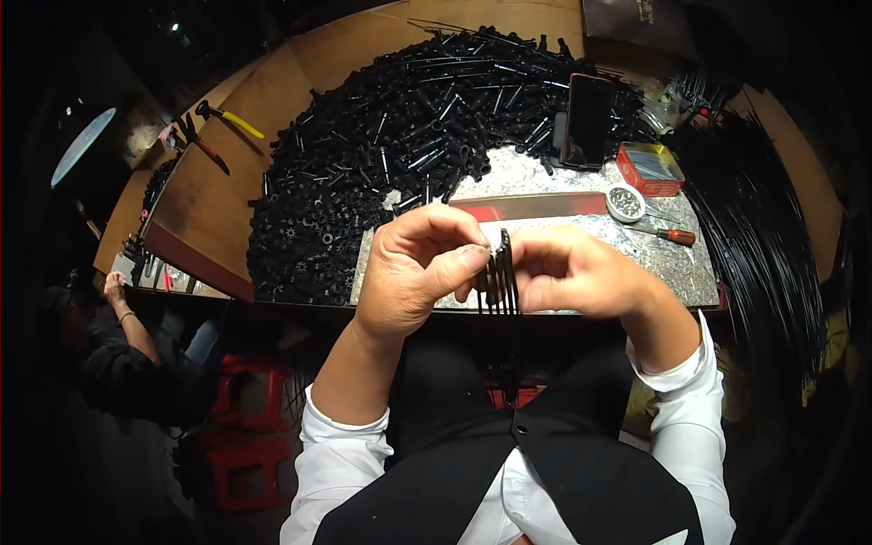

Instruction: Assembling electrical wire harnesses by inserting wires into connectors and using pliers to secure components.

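Over the near edge of the bench, a bundle of thin black rods [498, 289] hangs between my two hands, with several rod ends pointing down. My left hand [413, 263] pinches the upper part of it between thumb and forefinger. From the other side my right hand [581, 272] closes its curled fingers against the rods; its thumb is slightly blurred. The exact joint at the top of the bundle is hidden by my fingers. Behind my hands lies a flat red-and-grey strip [545, 206] on the pale speckled work surface [677, 259].
A big heap of black tubular parts [391, 118] covers the back and left. At right are an upright phone [589, 123], a red box [650, 170], a bowl of small metal bits [625, 203], a screwdriver [668, 234] and long black rods [767, 236]. Another person's hand [114, 287] shows far left.
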A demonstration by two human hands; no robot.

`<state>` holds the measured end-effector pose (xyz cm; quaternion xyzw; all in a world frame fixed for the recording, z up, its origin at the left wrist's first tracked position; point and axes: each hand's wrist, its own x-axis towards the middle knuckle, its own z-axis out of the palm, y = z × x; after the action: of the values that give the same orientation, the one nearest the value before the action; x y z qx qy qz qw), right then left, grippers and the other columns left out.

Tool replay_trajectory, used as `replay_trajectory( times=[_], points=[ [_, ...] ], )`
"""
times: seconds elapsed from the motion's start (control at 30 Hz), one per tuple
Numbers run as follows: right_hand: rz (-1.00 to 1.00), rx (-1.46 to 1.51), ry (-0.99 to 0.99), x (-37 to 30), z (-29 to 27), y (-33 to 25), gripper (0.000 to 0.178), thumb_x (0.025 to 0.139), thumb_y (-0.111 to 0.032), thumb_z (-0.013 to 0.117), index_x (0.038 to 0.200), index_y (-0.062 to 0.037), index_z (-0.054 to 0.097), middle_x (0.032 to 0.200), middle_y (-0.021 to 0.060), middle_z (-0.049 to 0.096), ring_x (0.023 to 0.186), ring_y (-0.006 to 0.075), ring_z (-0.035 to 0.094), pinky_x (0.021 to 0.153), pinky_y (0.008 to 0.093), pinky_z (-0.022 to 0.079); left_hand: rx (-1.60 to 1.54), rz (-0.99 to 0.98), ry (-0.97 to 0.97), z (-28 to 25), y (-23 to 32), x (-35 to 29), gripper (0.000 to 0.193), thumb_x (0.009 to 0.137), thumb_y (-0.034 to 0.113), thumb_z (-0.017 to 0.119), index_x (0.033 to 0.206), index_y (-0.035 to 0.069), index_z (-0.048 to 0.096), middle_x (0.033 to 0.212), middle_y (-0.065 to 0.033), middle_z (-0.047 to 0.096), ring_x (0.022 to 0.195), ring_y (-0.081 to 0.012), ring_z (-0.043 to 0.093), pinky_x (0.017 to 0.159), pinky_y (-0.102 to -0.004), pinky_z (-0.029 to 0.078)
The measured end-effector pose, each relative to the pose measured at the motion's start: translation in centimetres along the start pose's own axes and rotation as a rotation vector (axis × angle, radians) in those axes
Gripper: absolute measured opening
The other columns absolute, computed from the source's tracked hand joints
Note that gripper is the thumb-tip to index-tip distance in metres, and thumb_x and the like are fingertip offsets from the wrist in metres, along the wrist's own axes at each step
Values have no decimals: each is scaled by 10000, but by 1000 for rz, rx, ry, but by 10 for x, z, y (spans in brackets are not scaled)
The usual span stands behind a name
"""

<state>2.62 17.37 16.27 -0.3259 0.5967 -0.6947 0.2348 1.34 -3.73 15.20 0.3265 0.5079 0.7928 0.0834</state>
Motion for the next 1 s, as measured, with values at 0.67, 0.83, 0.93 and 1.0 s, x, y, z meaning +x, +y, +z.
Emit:
replay_trajectory(
  times=[0.67, 0.83, 0.93, 1.0],
  points=[
    [-72, -64, 160, 4, 3, 7, 168, 885, -122, 643, 963, 23, 610, 903, 98, 662, 833, 162, 639, 760, 285, 518, 19, -43, -14, 11, 6, 5, 87, 852, -19, 650, 936, -30, 672, 827, -54, 638, 692, -107, 610, 611, -219, 491],
    [-129, 10, 144, -1, 4, 16, 189, 919, -90, 588, 1062, 34, 582, 921, 112, 649, 829, 169, 643, 741, 284, 528, -20, -36, -12, 7, 4, 3, 66, 882, 0, 622, 924, -25, 667, 795, -52, 646, 645, -74, 599, 546, -196, 450],
    [-145, 8, 275, 4, 14, 21, 197, 928, -97, 579, 1077, 32, 568, 917, 110, 653, 810, 163, 645, 739, 280, 529, 32, -47, 5, 6, -1, 6, 85, 885, 22, 635, 946, -30, 663, 771, -53, 652, 618, -80, 610, 536, -196, 473],
    [-161, -7, 306, 8, 15, 26, 186, 935, -88, 566, 1084, 23, 558, 908, 105, 659, 801, 156, 648, 742, 282, 529, 43, -5, 36, 4, -3, 5, 100, 887, 21, 630, 966, -33, 661, 791, -61, 656, 638, -86, 619, 554, -204, 493]
  ],
)
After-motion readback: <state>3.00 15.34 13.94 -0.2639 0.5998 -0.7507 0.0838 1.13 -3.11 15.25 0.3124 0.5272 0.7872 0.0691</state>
